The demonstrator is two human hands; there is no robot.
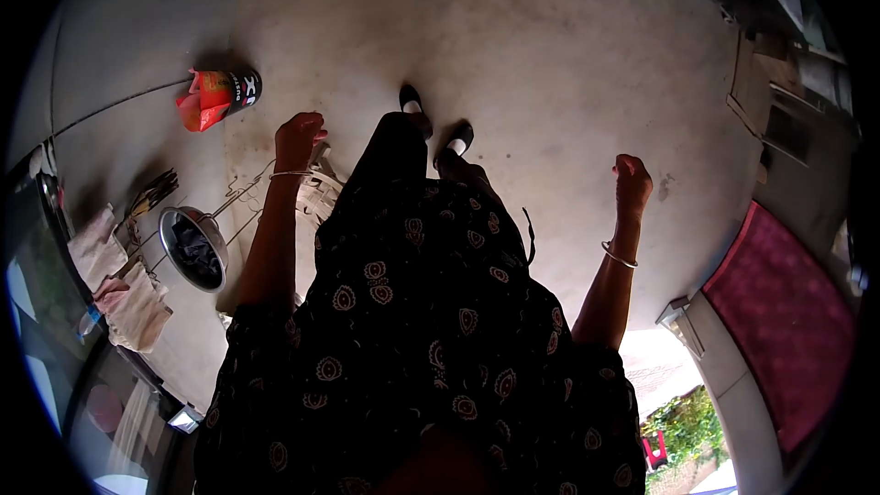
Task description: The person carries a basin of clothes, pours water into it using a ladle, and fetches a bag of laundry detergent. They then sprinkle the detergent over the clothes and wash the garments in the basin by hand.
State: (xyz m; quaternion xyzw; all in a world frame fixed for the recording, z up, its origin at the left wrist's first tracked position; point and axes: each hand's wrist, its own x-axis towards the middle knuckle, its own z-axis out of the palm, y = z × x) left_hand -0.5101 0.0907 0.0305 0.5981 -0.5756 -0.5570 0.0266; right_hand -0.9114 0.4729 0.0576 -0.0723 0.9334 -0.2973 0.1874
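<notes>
My left hand hangs in front of me at the left, fingers curled in, with no object showing in it. A thin bangle circles that wrist. Near it, partly covered by my arm, is a pale slatted piece of furniture. My right hand is held out at the right, closed loosely with nothing visible in it, and a bangle sits below the wrist. Neither hand touches anything that I can see. My dark patterned clothing fills the lower middle.
Left of me stand a red and black container and a metal basin with dark cloth inside, on a wire stand. Pale cloths hang beyond. A dark red curtain hangs at the right, near a bright opening with greenery.
</notes>
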